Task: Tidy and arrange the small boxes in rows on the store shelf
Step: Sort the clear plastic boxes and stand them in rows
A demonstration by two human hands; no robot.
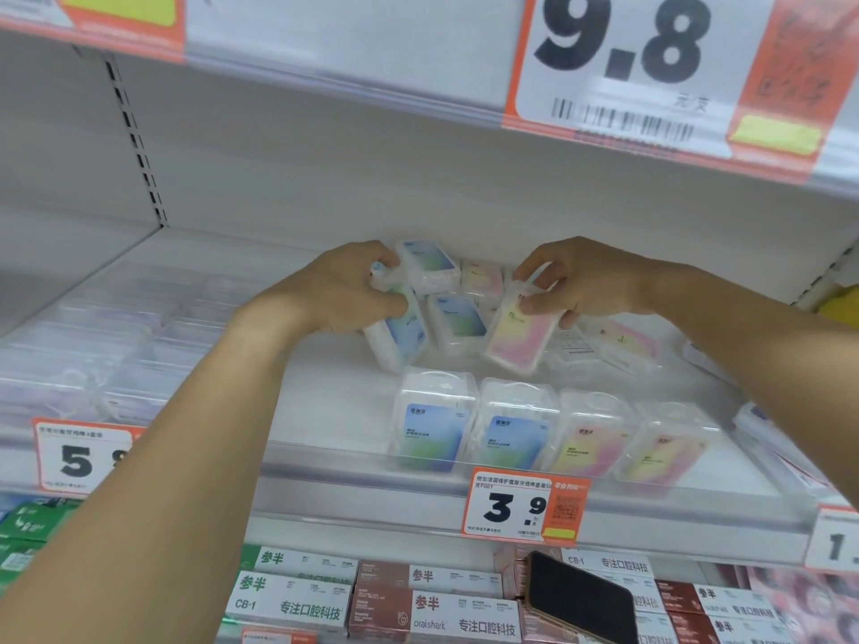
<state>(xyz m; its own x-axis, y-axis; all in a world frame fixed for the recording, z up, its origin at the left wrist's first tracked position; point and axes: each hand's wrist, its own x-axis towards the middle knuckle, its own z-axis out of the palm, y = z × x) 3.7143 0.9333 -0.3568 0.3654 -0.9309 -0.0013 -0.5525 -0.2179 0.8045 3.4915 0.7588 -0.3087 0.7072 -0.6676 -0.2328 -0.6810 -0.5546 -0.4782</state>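
Small clear plastic boxes with blue-green or pink-yellow labels lie on the white shelf. My left hand grips a tilted blue box at mid-shelf. My right hand holds a tilted pink box beside it. Between and behind them lie more loose boxes: one blue box at the back, another blue box, and a pink box. At the shelf front stands an upright row: two blue boxes and two pink boxes.
A clear lip runs along the shelf front with a 3.9 price tag. Clear packs fill the left section. More boxes lie at right. A black phone rests on cartons below. The upper shelf edge hangs overhead.
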